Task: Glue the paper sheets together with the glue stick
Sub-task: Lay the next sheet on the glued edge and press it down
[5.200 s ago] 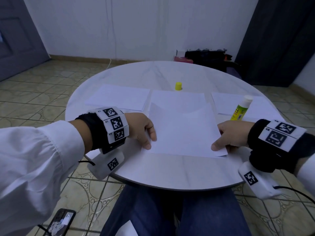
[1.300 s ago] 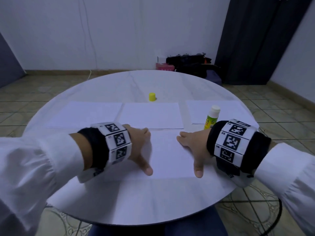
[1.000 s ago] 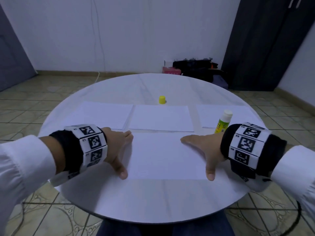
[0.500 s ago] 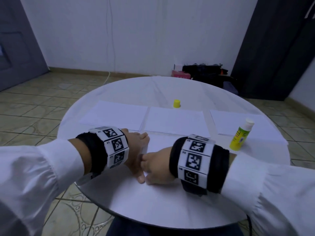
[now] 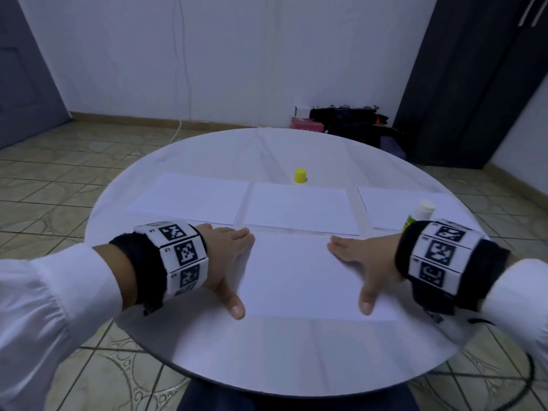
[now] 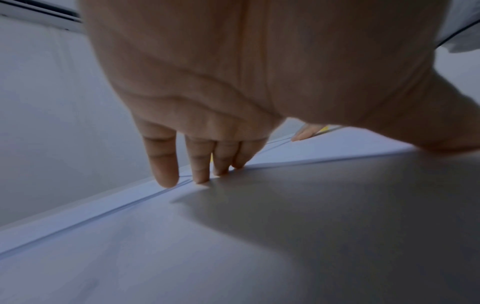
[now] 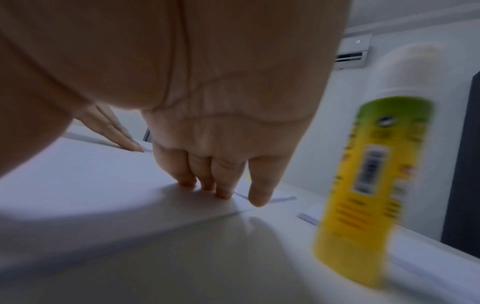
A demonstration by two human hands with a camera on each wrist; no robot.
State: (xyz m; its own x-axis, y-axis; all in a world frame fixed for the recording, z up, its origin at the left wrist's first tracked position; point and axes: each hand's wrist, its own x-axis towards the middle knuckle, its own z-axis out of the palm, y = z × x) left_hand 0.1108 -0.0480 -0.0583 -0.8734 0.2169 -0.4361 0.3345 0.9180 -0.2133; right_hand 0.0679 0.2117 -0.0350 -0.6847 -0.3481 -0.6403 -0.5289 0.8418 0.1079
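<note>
Paper sheet (image 5: 299, 274), lying flat at the near edge of the round table (image 5: 267, 351): thin, light and limp, likely to slide or crease; best pressed flat or lifted by an edge. Left hand (image 5: 228, 259) and right hand (image 5: 364, 262) press its side edges with fingers straight, gripping nothing. Uncapped glue stick (image 7: 374, 185) stands just right; yellow cap (image 5: 300, 175) beyond.

Person's forearms, head view: loose white long sleeves (image 5: 44, 295) gathered at the cuffs; a black fabric wristband (image 5: 139, 271) on each wrist, each wrapped by a segmented white band (image 5: 181, 256) printed with square black-and-white fiducial markers; dark blue trousers (image 5: 219, 398) below.
</note>
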